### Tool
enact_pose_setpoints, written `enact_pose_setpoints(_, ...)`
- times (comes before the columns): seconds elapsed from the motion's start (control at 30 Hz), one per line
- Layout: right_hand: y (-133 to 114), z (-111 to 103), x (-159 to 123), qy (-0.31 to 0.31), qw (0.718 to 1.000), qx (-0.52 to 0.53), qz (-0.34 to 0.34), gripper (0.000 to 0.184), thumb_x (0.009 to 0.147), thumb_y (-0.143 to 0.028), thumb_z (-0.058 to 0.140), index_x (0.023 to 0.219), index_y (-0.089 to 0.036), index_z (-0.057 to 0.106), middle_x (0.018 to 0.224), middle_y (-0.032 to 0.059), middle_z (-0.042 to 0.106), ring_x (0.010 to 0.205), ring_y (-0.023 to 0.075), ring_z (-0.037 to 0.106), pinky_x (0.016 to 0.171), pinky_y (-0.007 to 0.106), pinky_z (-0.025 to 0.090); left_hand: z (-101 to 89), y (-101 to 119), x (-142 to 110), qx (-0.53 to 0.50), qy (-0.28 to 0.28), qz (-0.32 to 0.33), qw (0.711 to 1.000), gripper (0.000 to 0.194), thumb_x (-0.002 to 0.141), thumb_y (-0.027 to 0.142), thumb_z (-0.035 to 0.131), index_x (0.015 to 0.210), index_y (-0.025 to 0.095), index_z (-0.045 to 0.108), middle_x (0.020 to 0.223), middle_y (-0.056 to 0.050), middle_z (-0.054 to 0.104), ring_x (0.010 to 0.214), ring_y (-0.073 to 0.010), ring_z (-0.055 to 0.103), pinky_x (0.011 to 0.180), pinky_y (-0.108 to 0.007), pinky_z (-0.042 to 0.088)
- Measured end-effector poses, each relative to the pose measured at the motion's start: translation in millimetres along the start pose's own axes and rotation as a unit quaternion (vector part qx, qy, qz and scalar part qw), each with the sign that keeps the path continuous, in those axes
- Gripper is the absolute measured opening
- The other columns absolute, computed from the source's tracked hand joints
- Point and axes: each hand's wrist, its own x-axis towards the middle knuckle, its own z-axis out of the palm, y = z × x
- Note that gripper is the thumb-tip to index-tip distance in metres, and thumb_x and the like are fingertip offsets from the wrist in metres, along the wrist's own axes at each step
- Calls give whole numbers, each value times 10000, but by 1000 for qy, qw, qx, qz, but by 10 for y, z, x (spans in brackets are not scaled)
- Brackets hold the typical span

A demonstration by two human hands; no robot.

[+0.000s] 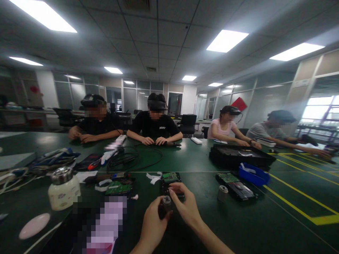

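Note:
My left hand is closed around a small metal cylinder that looks like a small motor, its round end facing up. Just to the right, my right hand has its thumb and fingertips drawn together at the cylinder's upper edge. Anything between those fingertips is too small to make out. Behind my hands lies an open device with a green circuit board, partly covered by my right fingers. A second metal cylinder stands upright to the right, beside another opened device with a board.
A blue bin and a black tray are at the right. On the left are a cream bottle, a green circuit board, cables and a pink oval object. Several people sit across the table.

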Motion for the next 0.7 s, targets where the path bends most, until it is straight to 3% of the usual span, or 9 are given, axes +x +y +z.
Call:
enact_pose_setpoints(0.13, -12, 41, 6, -53, 998, -21, -10, 165, 768, -274, 605, 911, -200, 645, 827, 32, 688, 818, 200, 640, 794, 331, 485, -16, 26, -5, -11, 3, 13, 1000, 352, 677, 172, 594, 1027, 197, 619, 1030, -65, 679, 974, -222, 620, 862, -321, 473)
enact_pose_setpoints(0.27, -37, -45, 33, -29, 999, -6, 10, 156, 757, -293, 632, 876, -193, 643, 782, 25, 693, 786, 198, 652, 792, 331, 483, -16, 18, -1, 1, 3, 8, 1000, 340, 675, 200, 605, 1015, 200, 620, 1010, -57, 685, 960, -222, 625, 859, -319, 470)
enact_pose_setpoints(0.37, -47, -323, -32, -39, 999, -1, 34, 213, 743, -327, 663, 906, -194, 634, 760, 15, 700, 809, 203, 657, 860, 355, 450, -14, 7, 0, 15, 6, -1, 1000, 334, 682, 219, 599, 1016, 194, 614, 1011, -59, 682, 953, -221, 624, 856, -319, 464)
enact_pose_setpoints(0.53, 72, -898, -423, -136, 983, -45, 117, 205, 730, -341, 683, 869, -194, 648, 824, 32, 699, 810, 208, 656, 813, 341, 479, -12, -10, -9, 26, 13, -14, 999, 367, 688, 251, 594, 1048, 179, 601, 1046, -74, 667, 978, -236, 609, 881, -349, 448)
enact_pose_setpoints(0.7, 246, -1121, -748, -158, 977, -68, 128, 164, 752, -315, 658, 873, -205, 659, 877, 37, 677, 843, 206, 640, 797, 329, 490, -19, 1, -21, 24, 17, -18, 999, 375, 682, 286, 605, 1043, 183, 607, 1028, -70, 672, 960, -240, 615, 867, -358, 458)
